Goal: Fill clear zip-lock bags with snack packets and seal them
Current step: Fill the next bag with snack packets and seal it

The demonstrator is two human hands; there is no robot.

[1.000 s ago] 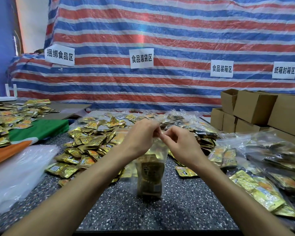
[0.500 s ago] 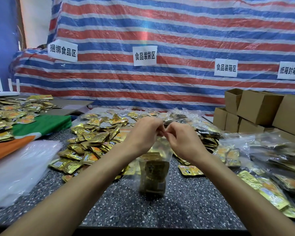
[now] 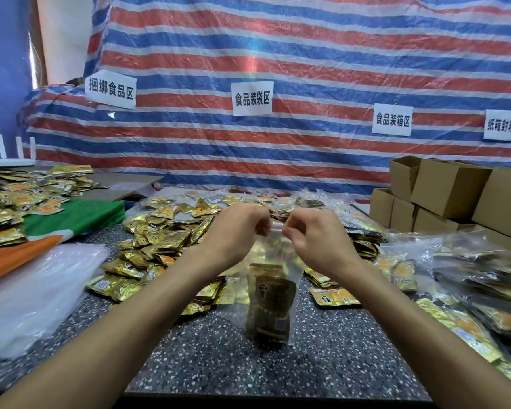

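Both hands pinch the top of a clear bag point(image 3: 273, 290): left hand point(image 3: 239, 228), right hand point(image 3: 314, 236). Snack packets point(image 3: 270, 308) sit inside, above the speckled tabletop point(image 3: 337, 349).

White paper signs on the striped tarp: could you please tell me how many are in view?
4 signs: one far left, one centre, one right of centre, one at the right edge. Others may lie outside the frame.
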